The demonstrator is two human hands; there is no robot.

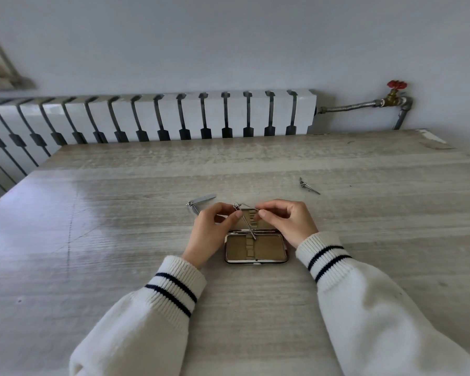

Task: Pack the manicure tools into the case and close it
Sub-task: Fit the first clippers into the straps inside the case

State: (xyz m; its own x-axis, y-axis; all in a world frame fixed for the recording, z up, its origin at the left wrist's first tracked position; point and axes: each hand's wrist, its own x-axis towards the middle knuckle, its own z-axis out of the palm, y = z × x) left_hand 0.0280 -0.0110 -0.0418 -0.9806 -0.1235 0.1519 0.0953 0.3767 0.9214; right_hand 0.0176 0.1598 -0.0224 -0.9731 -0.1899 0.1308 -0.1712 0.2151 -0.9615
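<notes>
Near the middle of the tabletop's (114, 213) near edge lay the case (272, 248), open — its near half flat on the wood, showing a tan lining with a strip of small loops down the centre, its far half raised behind and largely hidden by the hands. Above it, both hands held one thin metal tool (247, 222). The left hand (211, 229) pinched the tool's looped end between thumb and forefinger; the right hand (288, 220) pinched a second, thinner arm that branched off toward it, the other fingers curled. The tool's long arm slanted down toward the case's hinge line; whether its tip touched the case I could not tell.

A nail clipper (201, 201), its lever swung out, lay just beyond the left hand. A smaller metal tool (309, 185) lay well apart, toward the tabletop's right edge. Both wrists wore white ribbed cuffs with two dark stripes. Past the far edge stood a white radiator (174, 115) — and a pipe with a red valve (396, 84) at the far right corner.
</notes>
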